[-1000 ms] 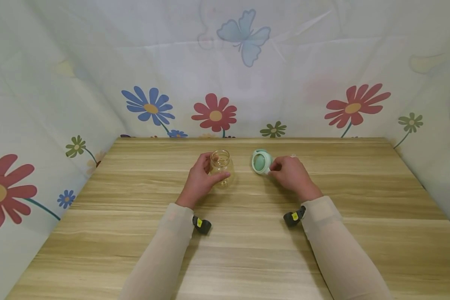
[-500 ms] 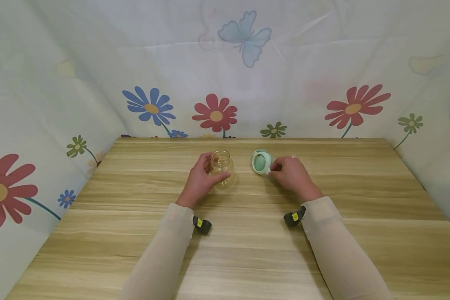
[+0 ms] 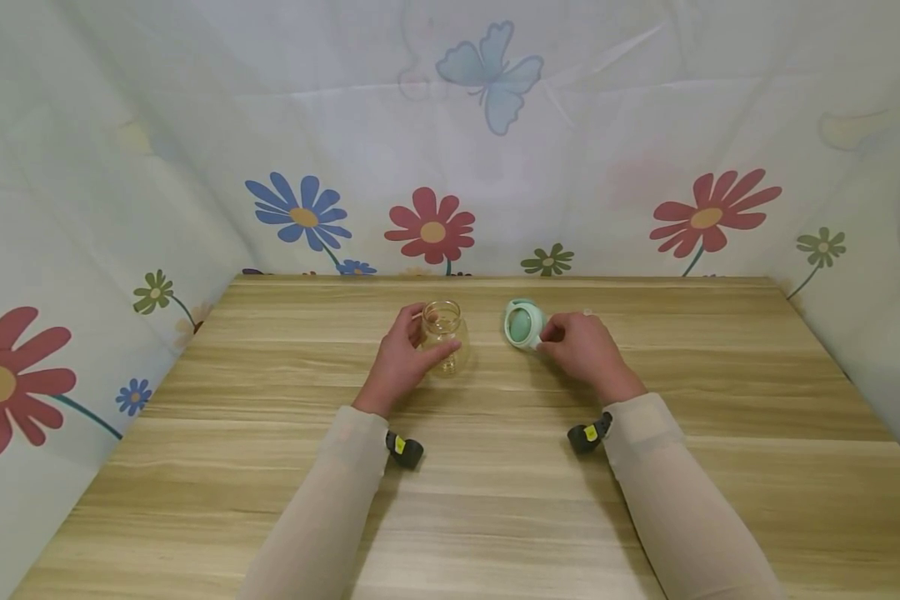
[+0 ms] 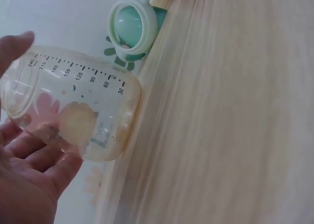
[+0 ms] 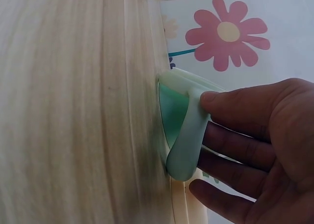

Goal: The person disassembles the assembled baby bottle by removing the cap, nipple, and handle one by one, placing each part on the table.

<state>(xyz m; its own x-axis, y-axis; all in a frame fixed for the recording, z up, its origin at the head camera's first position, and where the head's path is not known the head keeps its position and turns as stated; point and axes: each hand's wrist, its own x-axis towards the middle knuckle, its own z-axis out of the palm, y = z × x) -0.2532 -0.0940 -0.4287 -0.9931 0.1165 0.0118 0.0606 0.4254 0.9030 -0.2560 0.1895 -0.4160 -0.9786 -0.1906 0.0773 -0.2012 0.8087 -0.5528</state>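
Observation:
An open-necked, clear amber baby bottle (image 3: 450,329) stands upright on the wooden table. My left hand (image 3: 399,364) holds it from the left, thumb on the near side and fingers round the far side. Printed measuring marks run up the bottle (image 4: 78,101) in the left wrist view. To its right, a mint-green baby bottle cap with side handles (image 3: 522,325) rests on the table, its round green dome ringed by a paler collar. My right hand (image 3: 587,350) pinches this cap by one handle (image 5: 186,145), thumb on top and fingers behind.
The wood-grain table (image 3: 480,517) reaches back to a white curtain (image 3: 585,150) printed with flowers and a butterfly. Small black cameras (image 3: 405,450) are strapped at both wrists, over pale sleeves (image 3: 315,500).

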